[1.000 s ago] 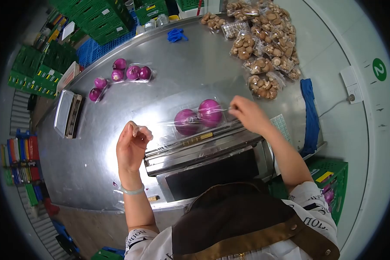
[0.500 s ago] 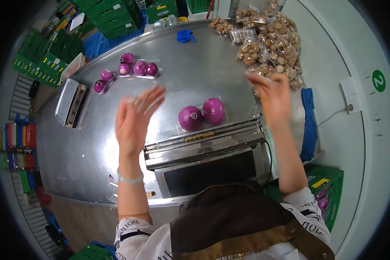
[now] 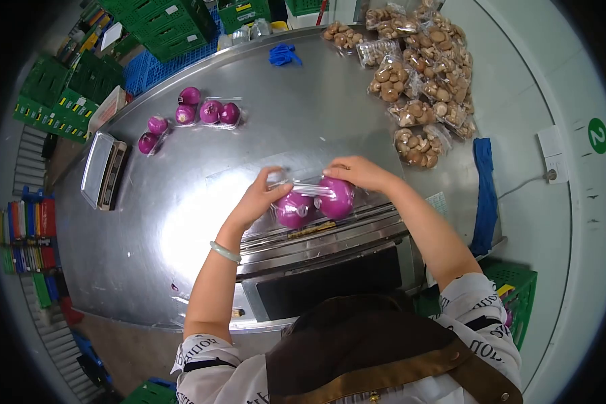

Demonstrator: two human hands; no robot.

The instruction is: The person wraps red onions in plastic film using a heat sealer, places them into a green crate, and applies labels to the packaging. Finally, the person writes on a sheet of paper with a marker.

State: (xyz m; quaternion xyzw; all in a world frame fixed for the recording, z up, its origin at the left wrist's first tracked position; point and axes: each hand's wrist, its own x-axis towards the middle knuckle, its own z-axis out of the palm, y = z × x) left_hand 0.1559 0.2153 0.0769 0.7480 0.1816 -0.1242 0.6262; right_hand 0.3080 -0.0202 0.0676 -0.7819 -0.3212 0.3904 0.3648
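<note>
Two red onions lie side by side near the front of the steel table, the left onion (image 3: 293, 214) and the right onion (image 3: 338, 204). Clear plastic film (image 3: 309, 189) stretches over both, bunched into a shiny fold across their far side. My left hand (image 3: 254, 200) grips the film beside the left onion, thumb near its top. On the other side, my right hand (image 3: 360, 173) has its fingers curled over the film at the right onion's far edge. Directly below the onions is a metal film-wrapping machine (image 3: 326, 244) with a dark flat panel (image 3: 330, 279).
Several wrapped red onions (image 3: 210, 112) sit at the back left, near a scale (image 3: 111, 172). Bagged mushrooms (image 3: 420, 147) pile up along the right wall. A blue crumpled strip (image 3: 284, 54) lies at the back; green crates (image 3: 158, 27) stand beyond the table.
Both hands have come down and inward from their raised, spread-apart position to the onions. Film now lies folded over the onions' tops, held in the fingers.
</note>
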